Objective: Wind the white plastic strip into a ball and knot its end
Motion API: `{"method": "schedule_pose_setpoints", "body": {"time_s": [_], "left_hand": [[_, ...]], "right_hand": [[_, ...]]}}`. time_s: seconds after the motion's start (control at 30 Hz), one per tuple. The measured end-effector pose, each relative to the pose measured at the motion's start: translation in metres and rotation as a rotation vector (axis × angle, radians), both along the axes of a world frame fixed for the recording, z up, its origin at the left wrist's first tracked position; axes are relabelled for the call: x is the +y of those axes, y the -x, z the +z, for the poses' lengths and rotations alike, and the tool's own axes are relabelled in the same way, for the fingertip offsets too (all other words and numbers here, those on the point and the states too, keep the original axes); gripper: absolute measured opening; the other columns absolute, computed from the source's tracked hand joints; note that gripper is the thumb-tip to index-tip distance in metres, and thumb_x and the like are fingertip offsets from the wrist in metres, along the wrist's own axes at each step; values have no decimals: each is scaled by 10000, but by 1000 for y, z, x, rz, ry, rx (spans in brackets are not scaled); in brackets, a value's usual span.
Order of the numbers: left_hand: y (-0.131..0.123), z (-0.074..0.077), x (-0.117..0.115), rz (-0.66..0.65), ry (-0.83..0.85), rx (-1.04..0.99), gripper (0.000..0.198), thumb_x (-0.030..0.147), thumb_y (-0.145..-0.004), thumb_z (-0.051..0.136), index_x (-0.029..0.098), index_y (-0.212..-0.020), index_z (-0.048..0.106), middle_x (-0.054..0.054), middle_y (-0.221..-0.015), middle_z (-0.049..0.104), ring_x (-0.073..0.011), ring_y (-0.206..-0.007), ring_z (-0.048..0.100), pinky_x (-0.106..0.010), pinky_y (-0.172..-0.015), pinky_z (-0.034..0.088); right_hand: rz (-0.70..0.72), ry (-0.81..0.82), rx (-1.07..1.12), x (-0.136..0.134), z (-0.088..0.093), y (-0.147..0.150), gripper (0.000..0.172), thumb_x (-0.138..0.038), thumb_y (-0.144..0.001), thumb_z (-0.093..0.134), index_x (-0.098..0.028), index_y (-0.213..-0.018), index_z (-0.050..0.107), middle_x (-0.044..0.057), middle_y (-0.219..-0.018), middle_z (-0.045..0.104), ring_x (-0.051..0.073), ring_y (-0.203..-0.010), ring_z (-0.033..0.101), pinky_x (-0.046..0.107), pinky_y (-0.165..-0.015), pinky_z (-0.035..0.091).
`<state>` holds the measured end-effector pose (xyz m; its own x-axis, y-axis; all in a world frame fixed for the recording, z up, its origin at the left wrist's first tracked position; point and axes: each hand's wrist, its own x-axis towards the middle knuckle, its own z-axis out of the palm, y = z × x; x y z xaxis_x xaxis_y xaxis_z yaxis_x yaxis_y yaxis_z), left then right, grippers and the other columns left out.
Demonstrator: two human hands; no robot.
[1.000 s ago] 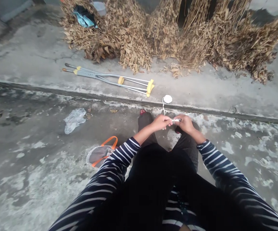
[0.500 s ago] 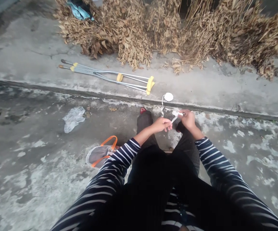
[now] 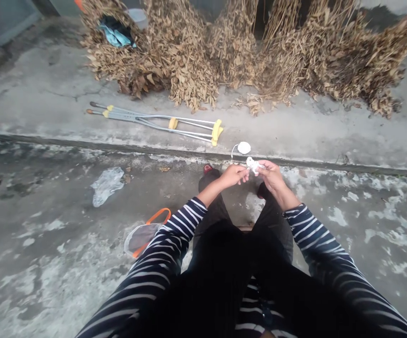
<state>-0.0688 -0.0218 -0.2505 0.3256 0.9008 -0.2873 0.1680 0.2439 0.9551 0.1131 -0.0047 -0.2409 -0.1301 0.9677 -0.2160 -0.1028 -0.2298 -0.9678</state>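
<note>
A small white looped piece of yarn work point(image 3: 252, 165) is between my two hands, above my knees. My right hand point(image 3: 272, 177) is closed around its right side; whether a hook is in those fingers I cannot make out. My left hand point(image 3: 234, 175) is pinched at the left of the piece, on the white yarn. A white ball of yarn point(image 3: 244, 148) lies on the concrete ledge just beyond my hands. From it a thin strand point(image 3: 233, 150) curves down toward my left hand.
A pair of crutches point(image 3: 147, 119) with yellow pads lies on the ledge. Dry leafy stalks point(image 3: 189, 61) line the back, with a blue cloth point(image 3: 117, 35) on them. A clear plastic bag point(image 3: 107, 186) and an orange-handled bag point(image 3: 142, 238) lie on the left ground.
My hands have come closer together and the stretch of yarn between them has shortened. The white piece now shows its looped shape upward. The view has tilted up slightly.
</note>
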Motion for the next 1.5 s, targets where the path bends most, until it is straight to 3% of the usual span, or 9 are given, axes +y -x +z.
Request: {"method": "schedule_pose_setpoints", "body": {"time_s": [0.13, 0.3, 0.5, 0.67, 0.8, 0.9, 1.0, 1.27, 1.5], "left_hand": [[-6, 1, -7, -60, -72, 52, 232, 204, -918, 580, 122, -711, 646, -25, -668, 684, -70, -546, 593, -141, -492, 424], [6, 8, 11, -110, -170, 158, 243, 216, -888, 626, 119, -678, 704, -30, -655, 703, -89, -584, 621, -160, -543, 444], [13, 17, 35, 15, -55, 37, 217, 213, -879, 696, 94, -700, 722, -24, -601, 683, -86, -498, 568, -200, -538, 461], [3, 8, 30, 50, 30, -133, 210, 204, -919, 651, 105, -735, 679, -19, -615, 671, -95, -522, 599, -206, -547, 481], [-1, -6, 29, -1, 4, -37, 206, 197, -905, 642, 119, -716, 664, -6, -608, 653, -85, -523, 576, -195, -551, 448], [2, -15, 39, -23, -77, 153, 265, 220, -906, 633, 129, -658, 654, 2, -608, 643, -87, -538, 554, -205, -573, 407], [5, -20, 53, -81, -226, 397, 282, 239, -884, 662, 143, -619, 673, 15, -566, 601, -93, -538, 487, -235, -561, 300], [20, -45, 90, -146, -213, 374, 210, 303, -815, 734, 139, -688, 766, 11, -583, 623, -106, -577, 491, -247, -601, 312], [17, -78, 104, 94, 97, -1, 208, 241, -868, 659, 119, -706, 707, -28, -640, 672, -105, -580, 578, -231, -620, 475]], "right_hand": [[-101, -135, -328, 15, -10, -2, 350, -468, -611, 828, -193, -784, 700, 43, -773, 718, 170, -641, 589, 334, -654, 514], [85, -401, -724, 16, -20, -11, 115, -258, -701, 719, -198, -798, 708, 82, -910, 745, 223, -802, 636, 359, -787, 505], [377, -105, -198, 11, -14, -16, 314, -417, -611, 873, -193, -755, 705, 9, -701, 702, 161, -615, 603, 296, -620, 514], [48, 89, 159, 30, -14, -11, 389, -358, -547, 933, -206, -815, 696, -5, -739, 721, 142, -649, 640, 284, -674, 560], [-218, -36, -249, 49, -24, -8, 252, -296, -647, 840, -195, -795, 663, 11, -769, 715, 178, -711, 649, 327, -731, 559], [-49, -115, -709, 54, -31, -4, 138, -196, -702, 758, -179, -827, 703, 56, -893, 754, 238, -889, 690, 371, -877, 539], [151, -53, -840, 58, -36, 4, 125, -118, -703, 731, -190, -804, 716, 79, -995, 767, 286, -1074, 682, 387, -965, 511], [487, 313, -412, 91, -49, 3, 180, -50, -565, 815, -166, -668, 722, 12, -621, 700, 172, -596, 675, 291, -616, 590], [210, 263, -163, 109, -81, 4, 173, -201, -715, 815, -199, -790, 659, 30, -749, 748, 147, -685, 715, 280, -717, 632]]}}
